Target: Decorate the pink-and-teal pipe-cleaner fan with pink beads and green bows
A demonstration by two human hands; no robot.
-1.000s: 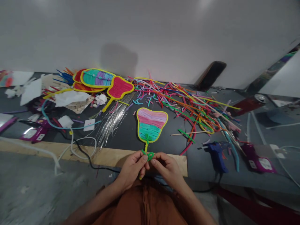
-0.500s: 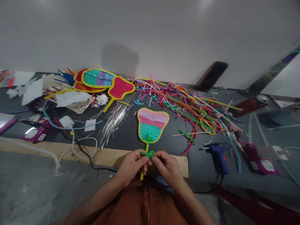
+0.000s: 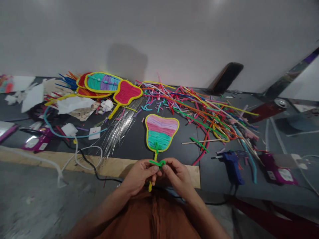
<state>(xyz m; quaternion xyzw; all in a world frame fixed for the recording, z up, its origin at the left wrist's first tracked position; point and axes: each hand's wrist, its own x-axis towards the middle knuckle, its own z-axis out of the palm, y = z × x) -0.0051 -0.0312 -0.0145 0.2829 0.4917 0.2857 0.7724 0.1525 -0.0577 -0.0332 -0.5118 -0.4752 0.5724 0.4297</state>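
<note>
Between the fingertips of my left hand [image 3: 140, 173] and my right hand [image 3: 177, 176] is a short green pipe cleaner [image 3: 158, 163], bent into a small loop at its right end. Both hands pinch it at the table's front edge. Just beyond them lies a fan-shaped pipe cleaner piece [image 3: 161, 131] with a yellow outline, lilac and pink bands on top and teal below. A green knot sits at its base. Its yellow stem runs down behind my hands, and the stem's end [image 3: 150, 186] shows below my left fingers.
Finished fan shapes [image 3: 127, 93] lie back left beside silver wires [image 3: 122, 127]. A heap of coloured pipe cleaners [image 3: 194, 109] spreads back right. A blue glue gun [image 3: 231, 167] lies to the right, a phone [image 3: 226, 79] leans on the wall, and cables [image 3: 93, 166] cross the left side.
The loop at the right end of the green pipe cleaner looks tighter as my right fingers turn it slightly. The fan piece stays in place; the view has shifted a little.
</note>
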